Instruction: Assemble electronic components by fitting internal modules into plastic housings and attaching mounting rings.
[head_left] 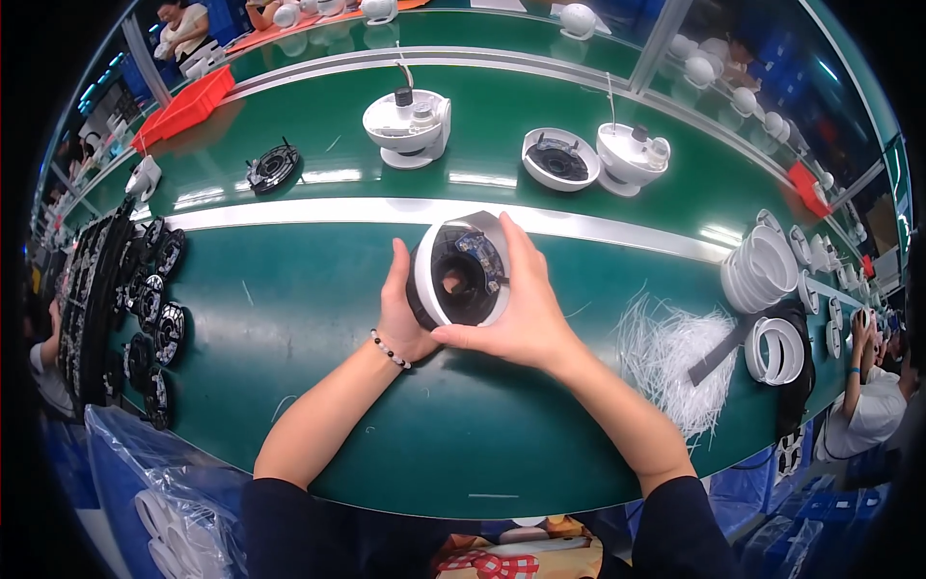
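Over the middle of the green bench I hold a white ring housing [425, 277], tilted so its opening shows. Inside it sits a round black part [470, 301] with a hole in its centre and a blue circuit board [479, 253]. My left hand [399, 307], with a beaded bracelet at the wrist, grips the housing's left side; most of its fingers are hidden behind. My right hand [529, 299] wraps the right side, its thumb lying along the near rim. Under the right fingers a grey strip [475, 220] shows at the housing's top edge.
Stacked black round parts [145, 299] line the left. White rings [760, 272] stand at the right beside a heap of white strands [675, 362] and a grey strip [719, 354]. Beyond the pale bench strip [338, 209] are white assemblies [407, 130] and a red tray [188, 108].
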Motion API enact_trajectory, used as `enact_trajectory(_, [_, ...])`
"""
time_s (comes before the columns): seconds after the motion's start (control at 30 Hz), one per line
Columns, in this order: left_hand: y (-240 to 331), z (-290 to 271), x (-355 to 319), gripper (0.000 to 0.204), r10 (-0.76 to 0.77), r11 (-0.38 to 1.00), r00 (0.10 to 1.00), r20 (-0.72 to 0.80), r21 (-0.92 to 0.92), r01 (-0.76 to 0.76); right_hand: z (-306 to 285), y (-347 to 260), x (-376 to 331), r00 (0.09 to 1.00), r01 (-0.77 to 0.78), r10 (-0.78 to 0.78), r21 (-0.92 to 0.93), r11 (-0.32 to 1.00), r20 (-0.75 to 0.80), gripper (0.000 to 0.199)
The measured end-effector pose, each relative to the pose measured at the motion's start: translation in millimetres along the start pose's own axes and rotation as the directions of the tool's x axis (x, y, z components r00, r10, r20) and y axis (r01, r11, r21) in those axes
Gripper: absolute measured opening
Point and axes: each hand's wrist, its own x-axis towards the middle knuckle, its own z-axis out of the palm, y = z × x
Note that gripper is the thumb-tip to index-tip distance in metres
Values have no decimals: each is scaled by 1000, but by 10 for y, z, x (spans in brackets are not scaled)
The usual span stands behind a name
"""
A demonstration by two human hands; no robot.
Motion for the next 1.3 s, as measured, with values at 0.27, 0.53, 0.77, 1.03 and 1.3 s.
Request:
enact_trajectory(0.27, [135, -88, -65, 75, -5, 999, 999, 45, -38, 7, 168, -100, 81, 990, 137, -132, -117, 984, 47, 117])
enact_trajectory(0.53, [319, -195, -130, 81, -86, 996, 996, 39, -2, 86, 317, -184, 166, 994, 74, -56, -195, 978, 96, 118])
enact_trajectory(0.77, [502, -196, -222, 56, 22, 1000, 1000, 15, 17, -22, 537, -235, 199, 989, 143, -147, -125, 982, -26, 119])
enact_trajectory(1.03, [985, -301, -17, 45, 177, 983, 968, -179, -25, -184, 682, -358, 294, 984, 141, -150, -100, 985, -92, 109])
enact_trajectory(1.3, [2040, -1520, 673, 34, 55, 985, 943, 328, 134, -105, -699, -354, -301, 915, 207, -350, -510, 835, -202, 43])
